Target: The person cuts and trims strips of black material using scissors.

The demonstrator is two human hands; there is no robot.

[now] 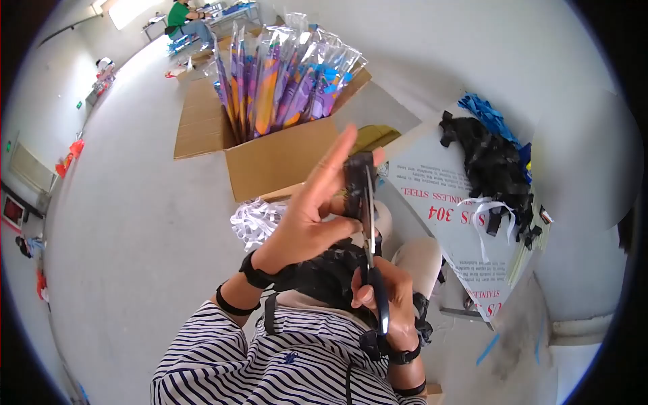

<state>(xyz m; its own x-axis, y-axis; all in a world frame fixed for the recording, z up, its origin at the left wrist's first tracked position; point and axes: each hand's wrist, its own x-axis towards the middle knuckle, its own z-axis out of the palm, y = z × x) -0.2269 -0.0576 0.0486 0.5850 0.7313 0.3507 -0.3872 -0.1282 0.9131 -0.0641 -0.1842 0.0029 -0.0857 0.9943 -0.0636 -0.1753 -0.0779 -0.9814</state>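
My right hand (391, 293) grips a pair of scissors (371, 273) by the dark handles. The blades point up and away from me, alongside a black fabric strip (358, 179). My left hand (314, 216) holds this strip among its fingers, with the index finger stretched upward and the thumb close to the blades. Whether the blades touch the strip I cannot tell. More black strips (324, 277) lie across my lap, below both hands. A bundle of white strips (256, 223) sits just left of my left hand.
Ahead stands an open cardboard box (270, 165) full of colourful items in clear bags (283, 88). On the right, a board with red print (439, 196) carries a heap of black strips (489, 162) and blue strips (489, 115). Far back, a person in green (181, 17) sits at a table.
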